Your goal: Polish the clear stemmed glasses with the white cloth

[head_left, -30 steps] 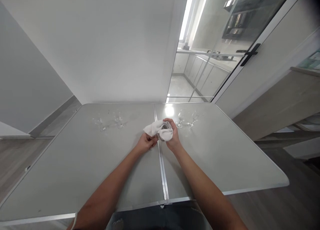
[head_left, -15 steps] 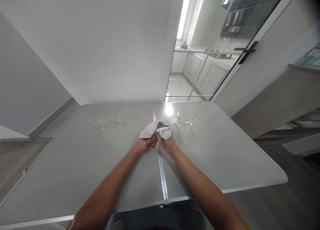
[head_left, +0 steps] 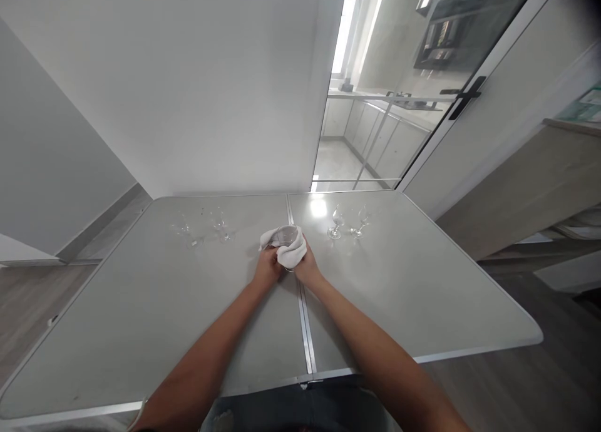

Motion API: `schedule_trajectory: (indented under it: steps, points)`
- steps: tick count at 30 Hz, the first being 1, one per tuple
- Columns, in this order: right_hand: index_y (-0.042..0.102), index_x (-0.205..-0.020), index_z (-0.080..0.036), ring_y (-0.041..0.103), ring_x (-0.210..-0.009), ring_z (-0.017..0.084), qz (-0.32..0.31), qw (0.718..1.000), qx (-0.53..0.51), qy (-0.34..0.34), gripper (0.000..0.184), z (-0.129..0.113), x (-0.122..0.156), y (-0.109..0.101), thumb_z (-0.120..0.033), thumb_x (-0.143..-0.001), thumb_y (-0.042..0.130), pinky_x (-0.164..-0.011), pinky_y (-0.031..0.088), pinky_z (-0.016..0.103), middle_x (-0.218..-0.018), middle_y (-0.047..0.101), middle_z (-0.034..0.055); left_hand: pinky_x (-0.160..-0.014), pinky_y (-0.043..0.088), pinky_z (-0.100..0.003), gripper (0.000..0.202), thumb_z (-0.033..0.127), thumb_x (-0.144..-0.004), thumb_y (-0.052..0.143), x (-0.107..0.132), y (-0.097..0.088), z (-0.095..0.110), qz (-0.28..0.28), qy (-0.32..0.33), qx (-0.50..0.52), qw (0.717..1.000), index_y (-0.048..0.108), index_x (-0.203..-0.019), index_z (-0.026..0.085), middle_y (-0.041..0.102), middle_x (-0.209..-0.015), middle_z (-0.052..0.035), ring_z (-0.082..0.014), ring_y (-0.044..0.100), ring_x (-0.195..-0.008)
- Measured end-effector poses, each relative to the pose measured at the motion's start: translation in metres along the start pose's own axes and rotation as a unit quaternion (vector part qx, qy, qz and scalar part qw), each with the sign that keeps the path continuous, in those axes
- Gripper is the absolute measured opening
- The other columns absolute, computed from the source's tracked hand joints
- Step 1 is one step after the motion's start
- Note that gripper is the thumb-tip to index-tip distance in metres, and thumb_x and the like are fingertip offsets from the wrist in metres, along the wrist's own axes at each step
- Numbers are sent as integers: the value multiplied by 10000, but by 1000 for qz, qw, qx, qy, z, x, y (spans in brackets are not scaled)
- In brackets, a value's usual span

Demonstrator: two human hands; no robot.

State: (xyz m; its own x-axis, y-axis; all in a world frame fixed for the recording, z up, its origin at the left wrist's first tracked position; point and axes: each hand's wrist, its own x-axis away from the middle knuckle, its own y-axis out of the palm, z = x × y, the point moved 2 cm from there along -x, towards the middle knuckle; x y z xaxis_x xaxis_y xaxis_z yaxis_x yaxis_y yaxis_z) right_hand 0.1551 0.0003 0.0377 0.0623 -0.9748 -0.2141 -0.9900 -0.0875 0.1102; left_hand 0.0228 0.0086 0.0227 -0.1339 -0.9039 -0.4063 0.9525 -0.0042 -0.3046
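A clear stemmed glass [head_left: 287, 233] is held upright, or nearly so, above the table's middle seam, its round rim facing up at me. A white cloth [head_left: 293, 255] wraps its near and right sides, with a flap out to the left. My left hand [head_left: 268, 267] is closed around the glass's lower part, fingers partly hidden by the cloth. On the other side my right hand [head_left: 307, 268] is closed on the cloth, pressing it against the bowl. Part of the glass's foot shows between the hands.
Two stemmed glasses, one [head_left: 334, 223] nearer the seam and another [head_left: 360, 222], stand at the table's back right. More clear glasses [head_left: 223, 225] are at the back left. The grey table [head_left: 399, 294] has a metal seam and meets a white wall; a glass door [head_left: 375, 138] stands behind.
The cloth has been opened out and moved slightly left, so the glass's rim and bowl now show. Both hands have shifted a little left. The other glasses stay put.
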Motion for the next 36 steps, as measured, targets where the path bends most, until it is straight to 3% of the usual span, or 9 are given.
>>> schedule_trajectory:
  steps: [3, 8, 10, 14, 17, 23, 27, 32, 36]
  points:
    - [606, -1066, -201, 646, -974, 240, 25, 998, 36, -44, 342, -2, 2, -2, -275, -739, 670, -942, 520, 396, -1037, 713, 79, -621, 373, -293, 149, 116, -692, 623, 1, -3, 5, 6, 7, -49, 999, 604, -567, 195, 587, -581, -25, -172, 486, -583]
    - [667, -941, -168, 651, -930, 257, 24, 998, 53, -7, 247, 2, 1, -4, -279, -722, 684, -841, 539, 380, -989, 731, 96, -658, 404, -291, 93, 155, -731, 666, 6, -7, 14, 61, -4, -63, 996, 701, -662, 207, 616, -644, -19, -168, 526, -629]
    - [682, -903, -166, 647, -885, 253, 27, 998, 50, 6, 222, 5, -1, -6, -293, -722, 694, -800, 538, 377, -918, 728, 90, -699, 438, -296, 51, 219, -773, 689, 6, -9, 17, 73, 0, -8, 997, 738, -782, 211, 641, -718, -25, -176, 559, -696]
    - [691, -908, -180, 631, -822, 224, 49, 998, -9, 40, 245, 10, -6, -13, -358, -742, 720, -752, 528, 369, -843, 705, 69, -792, 479, -292, 253, 366, -842, 726, 1, -13, 19, 97, -20, 155, 983, 689, -1035, 207, 630, -796, -21, -168, 594, -776]
    - [681, -923, -205, 629, -827, 204, 39, 995, -68, 60, 300, 9, -5, -11, -407, -723, 776, -768, 527, 360, -889, 702, 56, -873, 484, -279, 397, 444, -825, 763, -4, -16, 16, 150, -37, 225, 962, 646, -1128, 215, 671, -1048, -71, -186, 625, -968]
    - [670, -960, -221, 618, -782, 181, -64, 973, -167, 143, 395, 3, 5, 2, -435, -681, 849, -705, 516, 304, -893, 706, 40, -926, 532, -373, 623, 598, -846, 691, -4, -6, 18, -6, -136, 402, 905, 633, -1297, 173, 688, -1256, -167, -290, 676, -1105]
    - [675, -858, -201, 623, -724, 195, -109, 956, -185, 200, 408, 2, 8, 0, -474, -634, 879, -653, 508, 315, -795, 694, 43, -946, 534, -379, 595, 519, -812, 768, -2, -9, 19, 4, -142, 432, 891, 659, -1265, 148, 691, -1274, -180, -296, 691, -1107]
    - [675, -927, -193, 629, -736, 193, -164, 966, -106, 171, 392, -2, 6, -9, -527, -756, 790, -654, 490, 300, -786, 690, 39, -970, 531, -444, 626, 549, -790, 782, -2, -11, 15, 11, -147, 435, 888, 674, -1243, 132, 700, -1254, -201, -326, 696, -1107]
    - [668, -974, -206, 632, -884, 235, -161, 978, 126, 40, 198, -7, 1, -12, -382, -884, 660, -829, 478, 349, -902, 704, 64, -1023, 506, -437, 609, 518, -775, 812, -3, -9, 7, 45, -116, 415, 901, 673, -1248, 160, 701, -1258, -185, -307, 685, -1142]
